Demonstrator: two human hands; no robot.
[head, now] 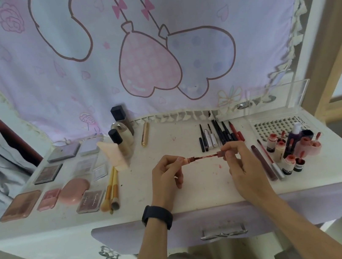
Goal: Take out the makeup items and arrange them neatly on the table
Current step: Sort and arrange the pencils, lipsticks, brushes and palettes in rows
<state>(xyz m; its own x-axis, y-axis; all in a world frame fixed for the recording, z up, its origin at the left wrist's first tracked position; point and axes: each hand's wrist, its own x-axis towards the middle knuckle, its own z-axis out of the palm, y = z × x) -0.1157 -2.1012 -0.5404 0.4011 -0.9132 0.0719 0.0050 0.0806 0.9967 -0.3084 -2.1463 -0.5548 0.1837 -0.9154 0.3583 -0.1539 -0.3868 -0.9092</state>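
Item in hand: slim lip tint [203,157], held level above the middle of the table [197,194] and touching nothing below. Left hand [166,178]: thumb and fingertips pinch the tube end, the other fingers loosely curled. Right hand [241,163]: fingertips pinch the cap end. The narrow middle section may be a wand partly drawn out, or merely the tube's neck; blur prevents certainty. Handling advice: if it is open, seat the cap straight and twist it firm before setting it down, keeping any stained end off the white top. Its likeliest home is among the reds on the right. Surroundings, left to right: eyeshadow palettes [49,173] and pink compact [73,190] in rows; brushes [111,191] lying together; foundation bottles [121,143] upright at the back; gold tube [145,134]; liner pencils [219,133] in a fanned row; two long lip pencils [265,159]; a crowded cluster of small lip pots [286,152], easily toppled by a careless reach; lash tray [276,127] behind them.
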